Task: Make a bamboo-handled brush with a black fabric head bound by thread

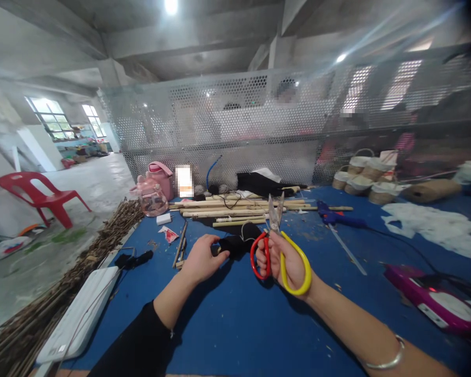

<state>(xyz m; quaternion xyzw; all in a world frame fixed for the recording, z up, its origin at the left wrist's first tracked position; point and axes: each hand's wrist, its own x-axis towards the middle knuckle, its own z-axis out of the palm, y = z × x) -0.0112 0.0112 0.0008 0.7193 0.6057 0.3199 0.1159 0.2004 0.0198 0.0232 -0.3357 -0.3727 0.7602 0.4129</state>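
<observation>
My right hand (284, 262) grips a pair of scissors (275, 230) with one red and one yellow handle loop, blades pointing up and away, slightly apart. My left hand (202, 259) is closed on a piece of black cloth (239, 242) that lies on the blue table (235, 324). The cloth stretches between the two hands, just under the scissors. A thin white string crosses the cloth. Several bamboo sticks (227, 212) lie in a row just beyond the cloth.
A blue glue gun (333, 217) with its cable lies right of the sticks. Pink jug (157, 188), woven baskets (363, 180), white plastic (435, 225), a purple device (432, 298), a white box (78, 314). Twigs along the left edge; a red chair (35, 196); perforated screen behind.
</observation>
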